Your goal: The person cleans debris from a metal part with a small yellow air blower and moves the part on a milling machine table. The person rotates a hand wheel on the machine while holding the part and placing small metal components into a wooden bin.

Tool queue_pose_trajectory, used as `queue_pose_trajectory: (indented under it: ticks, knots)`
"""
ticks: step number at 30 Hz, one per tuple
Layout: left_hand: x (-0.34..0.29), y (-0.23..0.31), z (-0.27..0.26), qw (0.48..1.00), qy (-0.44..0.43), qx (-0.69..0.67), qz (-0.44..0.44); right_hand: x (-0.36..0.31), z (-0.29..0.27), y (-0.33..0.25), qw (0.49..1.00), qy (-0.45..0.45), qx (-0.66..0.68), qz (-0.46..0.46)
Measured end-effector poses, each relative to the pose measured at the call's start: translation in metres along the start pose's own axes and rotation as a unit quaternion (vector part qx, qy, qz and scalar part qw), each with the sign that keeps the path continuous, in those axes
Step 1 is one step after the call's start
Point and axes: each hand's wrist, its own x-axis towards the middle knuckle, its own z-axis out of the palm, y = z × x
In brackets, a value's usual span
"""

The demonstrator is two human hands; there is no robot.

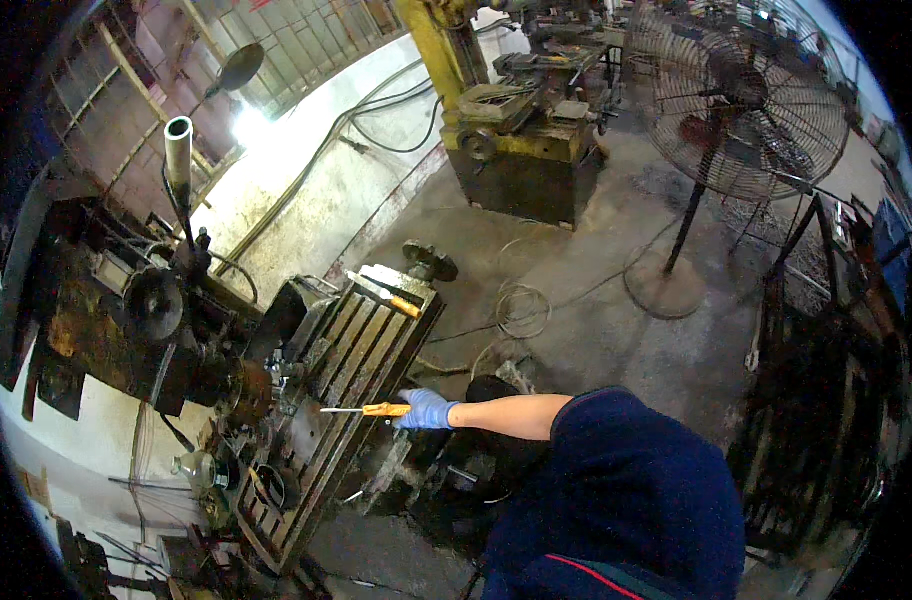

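Note:
My right hand (pixel 428 411), in a blue glove, is closed round the orange-yellow handle of a screwdriver (pixel 348 410). Its thin metal shaft points left, over the slotted metal table (pixel 401 345) of a machine. At the table's far end lies another tool with an orange-yellow handle (pixel 406 306), beside a handwheel (pixel 429 262). Left of the screwdriver tip is the dark machine head (pixel 246 390), with metal fittings next to it. I do not see my left hand.
A large caged fan (pixel 741 85) stands on a round base at the right. Coiled cable (pixel 523 310) lies on the floor. Farther back is a yellow machine (pixel 521 150). A dark metal rack (pixel 806 400) stands right of me; a pale upright tube (pixel 179 165) rises at the left.

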Motion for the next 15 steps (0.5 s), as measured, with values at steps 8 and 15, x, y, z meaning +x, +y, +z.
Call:
queue_pose_trajectory:
  ticks: [8, 15]
  knots:
    - [-0.075, -0.085, -0.008, 0.971, -0.213, 0.075, -0.076, -0.027, -0.1, -0.108, 0.978, 0.044, -0.036, -0.201]
    - [-0.072, -0.081, -0.009, 0.997, 0.017, -0.059, -0.04, -0.029, -0.084, -0.131, 0.897, -0.146, -0.39, -0.148]
